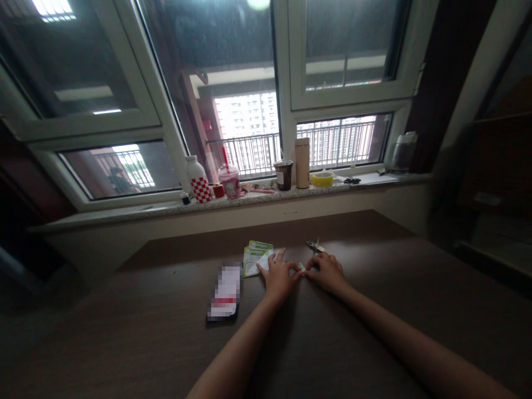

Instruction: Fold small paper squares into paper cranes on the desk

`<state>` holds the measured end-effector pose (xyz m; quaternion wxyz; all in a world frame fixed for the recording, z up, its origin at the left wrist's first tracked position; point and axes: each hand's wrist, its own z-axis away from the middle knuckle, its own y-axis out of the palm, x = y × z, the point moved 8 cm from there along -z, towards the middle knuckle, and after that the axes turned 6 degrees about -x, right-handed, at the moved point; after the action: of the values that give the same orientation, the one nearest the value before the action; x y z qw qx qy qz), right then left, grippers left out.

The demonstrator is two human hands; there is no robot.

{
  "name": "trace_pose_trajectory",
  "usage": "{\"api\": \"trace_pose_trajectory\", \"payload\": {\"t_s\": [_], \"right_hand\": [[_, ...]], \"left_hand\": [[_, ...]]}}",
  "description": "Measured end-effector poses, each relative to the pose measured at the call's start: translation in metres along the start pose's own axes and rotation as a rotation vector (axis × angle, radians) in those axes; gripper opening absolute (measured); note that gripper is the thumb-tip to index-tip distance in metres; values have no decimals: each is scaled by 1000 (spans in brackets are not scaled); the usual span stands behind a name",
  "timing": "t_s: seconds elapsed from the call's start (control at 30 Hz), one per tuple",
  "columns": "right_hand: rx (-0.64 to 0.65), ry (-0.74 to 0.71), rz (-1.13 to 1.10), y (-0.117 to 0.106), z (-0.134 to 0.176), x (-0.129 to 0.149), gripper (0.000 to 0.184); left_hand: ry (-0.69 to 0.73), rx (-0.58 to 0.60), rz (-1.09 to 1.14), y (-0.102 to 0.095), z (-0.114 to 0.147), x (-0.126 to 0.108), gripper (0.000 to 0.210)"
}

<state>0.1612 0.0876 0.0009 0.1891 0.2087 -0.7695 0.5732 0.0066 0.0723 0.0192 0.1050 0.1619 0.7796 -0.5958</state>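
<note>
Between my two hands, just above the dark tabletop, is a small green-and-white piece of paper (302, 267). The thumb and index finger of my left hand (281, 277) pinch it on one side, while the other left fingers spread over green-and-white printed sheets (254, 256). My right hand (329, 271) is closed in a pinch on the other side of the small piece. Past the right knuckles lies a small colourful item (317, 246) with a pointed part, too small to make out. To the left of the sheets rests a phone (224, 293), its screen blurred out.
The brown table (145, 343) ends at a window wall. On the sill (249, 195) stand a red-checked white bottle (199, 180), a pink drink cup (229, 182), a dark drink cup (284, 175), a tan flask (302, 163), yellow tape (323, 179) and a clear jug (404, 151).
</note>
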Motion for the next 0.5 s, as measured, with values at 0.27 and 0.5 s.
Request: {"api": "trace_pose_trajectory", "payload": {"t_s": [0.27,0.5], "right_hand": [[-44,-36,-39,3,3,-5,20],[-50,-71,-28,2,7,-2,24]], "left_hand": [[-28,-10,-26,1,1,1,32],[-10,0,14,7,1,2,23]]}}
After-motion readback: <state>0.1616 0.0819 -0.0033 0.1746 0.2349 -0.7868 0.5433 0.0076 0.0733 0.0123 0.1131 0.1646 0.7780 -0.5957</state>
